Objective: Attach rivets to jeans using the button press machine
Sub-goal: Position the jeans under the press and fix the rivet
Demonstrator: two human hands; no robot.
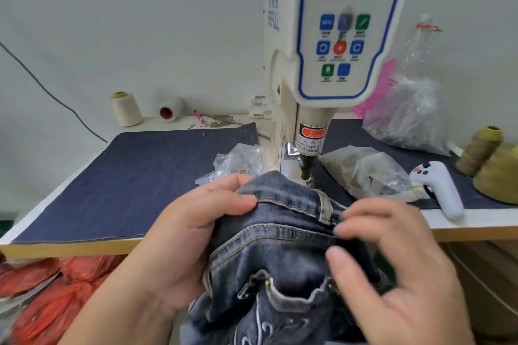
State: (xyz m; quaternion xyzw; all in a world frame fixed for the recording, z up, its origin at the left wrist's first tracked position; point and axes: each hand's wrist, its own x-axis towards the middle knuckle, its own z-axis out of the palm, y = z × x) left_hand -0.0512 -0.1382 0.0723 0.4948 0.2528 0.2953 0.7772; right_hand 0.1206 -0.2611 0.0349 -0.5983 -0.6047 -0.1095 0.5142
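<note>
Two hands bunch dark jeans (280, 246) just below the button press machine (330, 45), left hand (179, 238) gripping the waistband, right hand (392, 260) pinching a seam; fingertips near the punch risk being crushed if it fires

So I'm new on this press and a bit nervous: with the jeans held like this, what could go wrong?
1. The left hand grips the jeans just below the press head; fingers could stray underneath it.
2. The denim is bunched, so a rivet might land off its spot or catch extra layers.
3. The right hand looks blurred, so its hold may be unsteady.
</note>
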